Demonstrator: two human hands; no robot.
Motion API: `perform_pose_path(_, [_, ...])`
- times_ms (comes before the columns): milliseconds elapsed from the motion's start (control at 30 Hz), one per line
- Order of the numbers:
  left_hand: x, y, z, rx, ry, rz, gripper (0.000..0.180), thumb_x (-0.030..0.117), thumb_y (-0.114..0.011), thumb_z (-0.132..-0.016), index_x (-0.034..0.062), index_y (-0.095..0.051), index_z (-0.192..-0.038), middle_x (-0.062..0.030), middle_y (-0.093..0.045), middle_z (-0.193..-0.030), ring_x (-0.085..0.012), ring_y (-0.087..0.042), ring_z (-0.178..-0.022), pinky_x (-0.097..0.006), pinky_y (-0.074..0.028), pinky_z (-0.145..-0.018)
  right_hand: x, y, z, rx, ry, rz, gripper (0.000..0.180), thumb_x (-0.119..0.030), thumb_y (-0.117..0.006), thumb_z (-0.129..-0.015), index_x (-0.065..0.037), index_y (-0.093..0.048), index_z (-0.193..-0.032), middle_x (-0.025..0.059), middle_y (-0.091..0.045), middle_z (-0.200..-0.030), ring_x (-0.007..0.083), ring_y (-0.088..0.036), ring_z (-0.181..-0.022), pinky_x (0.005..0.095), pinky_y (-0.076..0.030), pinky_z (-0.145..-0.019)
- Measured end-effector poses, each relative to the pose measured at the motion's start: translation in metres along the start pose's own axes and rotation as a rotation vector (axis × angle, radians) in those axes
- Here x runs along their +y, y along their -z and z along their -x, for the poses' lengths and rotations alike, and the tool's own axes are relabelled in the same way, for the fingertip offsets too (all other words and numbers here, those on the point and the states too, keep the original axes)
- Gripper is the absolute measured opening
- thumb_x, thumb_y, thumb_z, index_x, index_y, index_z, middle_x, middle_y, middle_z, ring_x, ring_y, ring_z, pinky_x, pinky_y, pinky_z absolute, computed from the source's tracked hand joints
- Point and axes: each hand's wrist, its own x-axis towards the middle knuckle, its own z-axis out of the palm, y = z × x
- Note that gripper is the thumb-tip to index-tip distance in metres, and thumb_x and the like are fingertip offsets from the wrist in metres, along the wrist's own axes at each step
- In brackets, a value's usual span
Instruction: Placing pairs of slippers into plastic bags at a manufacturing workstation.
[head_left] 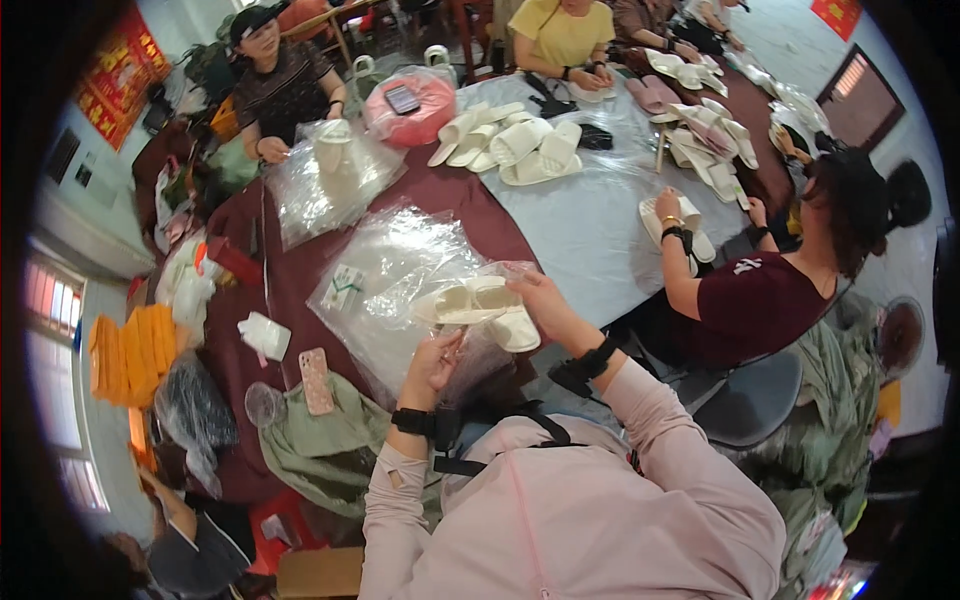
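Observation:
A pair of cream slippers [455,304] is held up in front of me, over a stack of clear plastic bags [375,262] on the table. My right hand [541,302] is closed on the slippers at their right side, fingers partly hidden behind them. Below the slippers' lower edge, my left hand [434,362] is closed with its fingertips pinched together. Clear film shows around both hands, and I cannot tell whether the slippers are inside a bag. A white label card with a green mark [346,284] lies among the bags.
Piles of cream slippers [520,140] cover the far table. A phone [403,98] rests on a pink bundle [410,120]. At my left are a pink-cased phone [315,380], green cloth [325,430] and white packet [264,336]. A person [750,265] handles slippers at right; other people sit opposite.

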Motion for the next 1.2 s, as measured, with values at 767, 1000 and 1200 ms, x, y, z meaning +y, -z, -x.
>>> perform_pose_path(767, [-0.054, -0.085, 0.129, -0.311, -0.326, 0.002, 0.065, 0.0, -0.051, -0.082, 0.0105, -0.019, -0.137, -0.0185, -0.056, -0.109, -0.0065, -0.048, -0.059, -0.018, -0.041, -0.054, -0.032, 0.01, 0.089, -0.211, 1.18, 1.424, 0.063, -0.021, -0.072, -0.061, -0.002, -0.045, -0.115, 0.0221, -0.038, -0.128, 0.0351, -0.036, -0.12, 0.0575, -0.012, -0.1])
perform_pose_path(1000, [-0.05, -0.069, 0.146, -0.504, -0.2, -0.044, 0.074, 0.0, -0.05, -0.083, 0.0151, -0.005, -0.14, -0.0216, -0.054, -0.112, -0.0073, -0.05, -0.063, -0.021, -0.046, -0.061, -0.015, 0.007, 0.09, -0.469, 0.852, 1.152, 0.062, -0.01, -0.069, -0.063, -0.003, -0.047, -0.12, 0.0176, -0.06, -0.097, 0.0306, -0.059, -0.086, 0.0345, -0.047, -0.071])
perform_pose_path(1200, [-0.048, -0.037, 0.178, -0.472, -0.25, 0.042, 0.075, -0.002, -0.05, -0.082, 0.017, -0.006, -0.14, -0.0214, -0.053, -0.114, -0.0082, -0.05, -0.064, -0.021, -0.045, -0.062, 0.006, -0.038, 0.093, -0.452, 0.865, 1.062, 0.053, -0.006, -0.067, -0.063, -0.003, -0.052, -0.113, 0.0161, -0.061, -0.093, 0.0294, -0.061, -0.081, 0.0323, -0.048, -0.069])
